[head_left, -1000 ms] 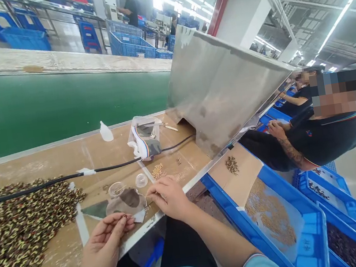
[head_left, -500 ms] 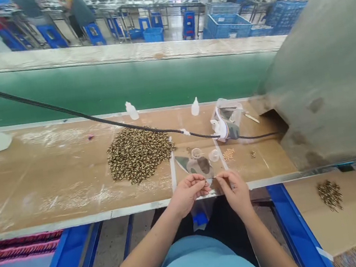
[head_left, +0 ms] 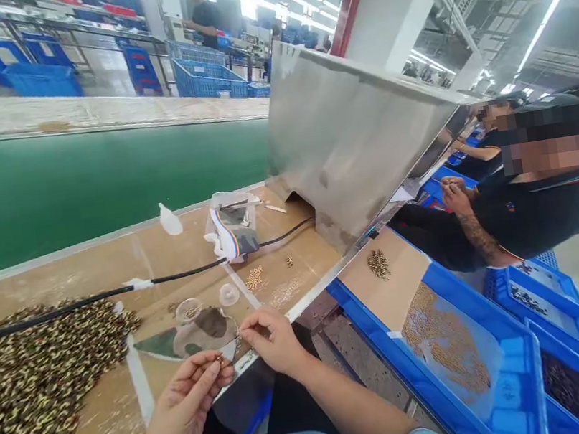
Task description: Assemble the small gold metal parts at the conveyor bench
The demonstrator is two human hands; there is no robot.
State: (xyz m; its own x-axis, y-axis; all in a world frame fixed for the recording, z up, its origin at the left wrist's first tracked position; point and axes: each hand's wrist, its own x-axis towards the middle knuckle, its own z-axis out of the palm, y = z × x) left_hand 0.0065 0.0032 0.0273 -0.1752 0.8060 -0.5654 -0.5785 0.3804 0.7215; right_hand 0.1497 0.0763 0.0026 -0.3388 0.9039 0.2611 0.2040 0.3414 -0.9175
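Note:
Low over the front edge of the bench, my left hand [head_left: 192, 387] pinches a small brown-gold piece [head_left: 223, 362] between thumb and fingertips. My right hand [head_left: 272, 339] is just to its right, thumb and forefinger pressed together; what they grip is too small to make out. Behind the fingers lies a camouflage-patterned cloth [head_left: 196, 336]. A round clear cup [head_left: 189, 310] and a smaller clear cup [head_left: 229, 295] stand just past it. To the left spreads a large heap of dark and gold small pieces [head_left: 30, 372].
A black cable [head_left: 189, 273] crosses the bench to a grey metal housing [head_left: 345, 151]. A plastic container [head_left: 234, 207], tan beads [head_left: 255, 277] and a white bottle [head_left: 171, 220] lie nearby. Blue trays [head_left: 512, 365] stand at right; a seated co-worker [head_left: 542, 201] is beyond them.
The view has swung to the right, bringing co-workers and more blue trays into sight. Both hands stay close together, fingers still pinched.

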